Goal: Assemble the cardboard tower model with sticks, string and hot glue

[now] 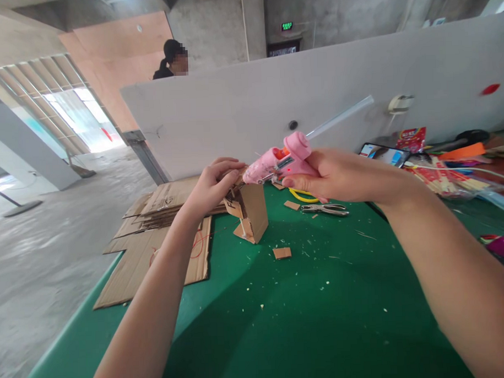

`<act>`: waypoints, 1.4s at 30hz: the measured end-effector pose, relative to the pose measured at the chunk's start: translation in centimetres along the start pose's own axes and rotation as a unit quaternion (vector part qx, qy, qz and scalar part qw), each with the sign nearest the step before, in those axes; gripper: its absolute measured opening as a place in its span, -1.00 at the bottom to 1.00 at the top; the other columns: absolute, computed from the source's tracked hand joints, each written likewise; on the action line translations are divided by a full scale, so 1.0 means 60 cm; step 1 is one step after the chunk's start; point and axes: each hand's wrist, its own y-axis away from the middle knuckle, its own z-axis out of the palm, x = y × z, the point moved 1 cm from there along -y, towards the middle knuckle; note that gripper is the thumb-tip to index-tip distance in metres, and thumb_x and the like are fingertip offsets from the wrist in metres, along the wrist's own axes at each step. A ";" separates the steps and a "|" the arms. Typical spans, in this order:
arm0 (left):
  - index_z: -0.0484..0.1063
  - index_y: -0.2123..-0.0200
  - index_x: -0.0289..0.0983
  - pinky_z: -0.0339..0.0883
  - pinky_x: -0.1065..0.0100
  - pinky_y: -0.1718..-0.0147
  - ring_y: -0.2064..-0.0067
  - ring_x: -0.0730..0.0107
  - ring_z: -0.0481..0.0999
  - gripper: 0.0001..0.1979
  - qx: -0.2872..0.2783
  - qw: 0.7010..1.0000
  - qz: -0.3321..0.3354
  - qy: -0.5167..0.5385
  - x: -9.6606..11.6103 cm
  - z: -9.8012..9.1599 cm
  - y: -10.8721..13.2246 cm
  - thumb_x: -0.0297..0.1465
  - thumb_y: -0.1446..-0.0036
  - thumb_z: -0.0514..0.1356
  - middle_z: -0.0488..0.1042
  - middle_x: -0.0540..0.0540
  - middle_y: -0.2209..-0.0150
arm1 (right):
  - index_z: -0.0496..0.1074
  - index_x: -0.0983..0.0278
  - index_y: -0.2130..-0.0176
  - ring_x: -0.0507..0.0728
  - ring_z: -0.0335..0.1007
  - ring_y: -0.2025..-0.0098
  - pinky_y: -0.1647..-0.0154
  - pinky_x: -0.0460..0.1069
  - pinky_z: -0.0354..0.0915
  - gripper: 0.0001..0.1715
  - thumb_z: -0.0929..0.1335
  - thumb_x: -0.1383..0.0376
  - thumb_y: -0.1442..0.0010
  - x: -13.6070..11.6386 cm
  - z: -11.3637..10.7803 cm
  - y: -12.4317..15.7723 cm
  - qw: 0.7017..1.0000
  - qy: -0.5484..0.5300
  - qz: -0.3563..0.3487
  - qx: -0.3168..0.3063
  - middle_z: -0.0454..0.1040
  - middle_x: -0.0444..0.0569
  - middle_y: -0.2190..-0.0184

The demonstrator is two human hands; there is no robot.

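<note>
Left hand (213,185) pinches cardboard model (253,214), seemingly part-built; right hand (321,178) grips glue gun (282,157), nozzle at model's top; scrap (282,253) below hands lies unattached.

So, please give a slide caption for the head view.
Right hand points a pink glue gun at a cardboard piece held by the left hand.

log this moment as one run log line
left hand: holds cardboard piece upright | right hand: grips pink glue gun, nozzle at cardboard's top | green table: cardboard scrap, metal hand tool
</note>
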 end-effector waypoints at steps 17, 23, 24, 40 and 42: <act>0.58 0.13 -0.31 0.29 0.16 -0.16 -0.09 0.15 0.47 -0.67 -0.003 1.000 -0.002 0.001 -0.001 0.001 -0.001 -0.28 -0.21 0.10 0.50 -0.23 -0.04 | 0.28 0.21 0.39 0.07 0.21 0.46 0.45 0.00 0.04 -0.52 0.23 -0.11 -0.26 0.003 -0.001 0.001 1.000 0.003 0.005 0.019 0.25 -0.15 0.55; 0.58 0.15 -0.31 0.29 0.11 -0.14 -0.09 0.14 0.47 -0.68 -0.005 1.000 0.003 -0.005 -0.001 0.000 -0.001 -0.29 -0.22 0.09 0.51 -0.24 -0.03 | 0.29 0.21 0.35 0.10 0.28 0.38 0.40 0.00 0.10 -0.56 0.22 -0.09 -0.27 0.003 -0.002 -0.001 1.000 -0.006 -0.025 0.016 0.36 -0.11 0.45; 0.58 0.14 -0.30 0.29 0.11 -0.15 -0.09 0.13 0.47 -0.68 -0.004 1.000 0.003 -0.006 -0.001 0.000 -0.001 -0.29 -0.22 0.09 0.51 -0.24 -0.02 | 0.29 0.21 0.35 0.10 0.27 0.39 0.40 0.00 0.09 -0.56 0.22 -0.08 -0.27 0.004 -0.003 -0.001 0.999 -0.005 -0.027 0.016 0.35 -0.12 0.47; 0.58 0.15 -0.32 0.28 0.12 -0.15 -0.09 0.14 0.47 -0.67 -0.002 1.000 0.004 -0.011 -0.001 0.001 -0.001 -0.30 -0.21 0.08 0.51 -0.25 -0.02 | 0.34 0.22 0.34 0.06 0.17 0.49 0.42 0.00 0.06 -0.53 0.22 -0.09 -0.29 0.008 -0.002 0.000 0.999 -0.003 -0.043 0.025 0.22 -0.17 0.60; 0.58 0.14 -0.33 0.28 0.10 -0.15 -0.09 0.12 0.47 -0.67 0.002 1.000 0.002 -0.010 -0.002 0.001 -0.001 -0.30 -0.20 0.08 0.51 -0.25 -0.03 | 0.34 0.22 0.35 0.05 0.16 0.50 0.44 0.00 0.06 -0.56 0.22 -0.07 -0.29 0.007 -0.002 0.002 0.999 -0.012 -0.033 0.025 0.23 -0.17 0.60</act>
